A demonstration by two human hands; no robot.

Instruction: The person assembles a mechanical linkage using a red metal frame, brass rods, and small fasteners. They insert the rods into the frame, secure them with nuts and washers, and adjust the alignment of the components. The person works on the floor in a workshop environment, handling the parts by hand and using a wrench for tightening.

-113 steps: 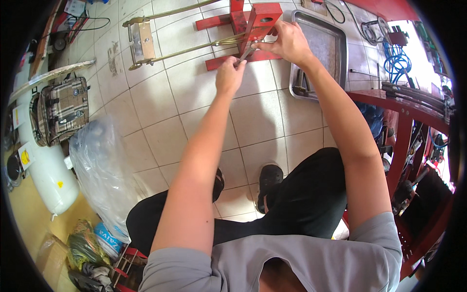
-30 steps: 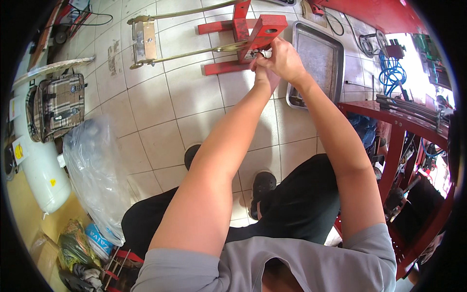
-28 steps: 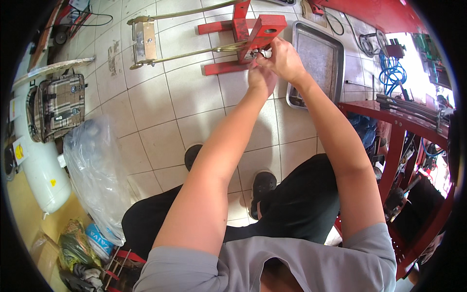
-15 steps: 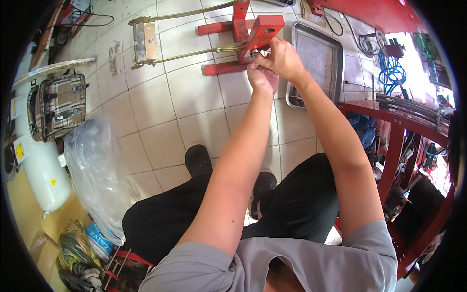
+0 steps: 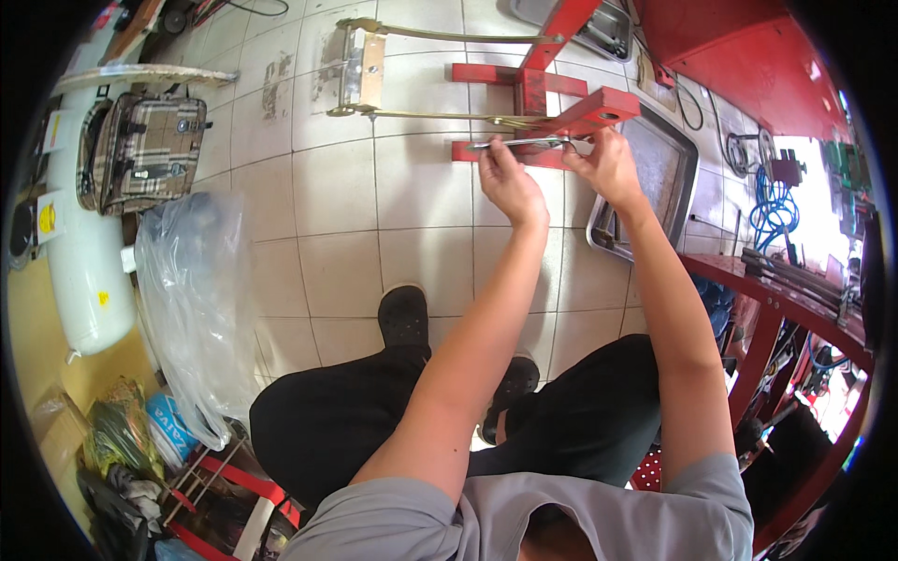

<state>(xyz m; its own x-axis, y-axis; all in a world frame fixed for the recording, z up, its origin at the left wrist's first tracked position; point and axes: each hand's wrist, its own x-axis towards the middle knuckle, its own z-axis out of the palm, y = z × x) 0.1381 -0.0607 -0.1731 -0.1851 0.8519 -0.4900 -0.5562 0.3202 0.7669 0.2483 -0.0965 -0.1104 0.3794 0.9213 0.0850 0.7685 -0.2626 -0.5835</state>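
Note:
A red steel stand (image 5: 533,93) rests on the tiled floor in front of me, with two long brass-coloured bars (image 5: 430,116) running left from it to a metal cross plate (image 5: 363,70). My left hand (image 5: 516,192) pinches a slim silver wrench (image 5: 528,143), which lies nearly level along the near side of the stand. My right hand (image 5: 613,168) is closed at the wrench's right end, just below the stand's near upright (image 5: 594,112). What its fingers grip is hidden.
A grey metal tray (image 5: 687,178) lies right of the stand, and another tray (image 5: 599,33) is farther back. A red workbench (image 5: 739,271) stands at my right. To the left are a plaid bag (image 5: 150,145), a white tank (image 5: 89,290) and a clear plastic bag (image 5: 192,299).
My left hand has drawn away from the right hand and the silver wrench now shows between them. The whole view has shifted, so the stand appears farther right and lower.

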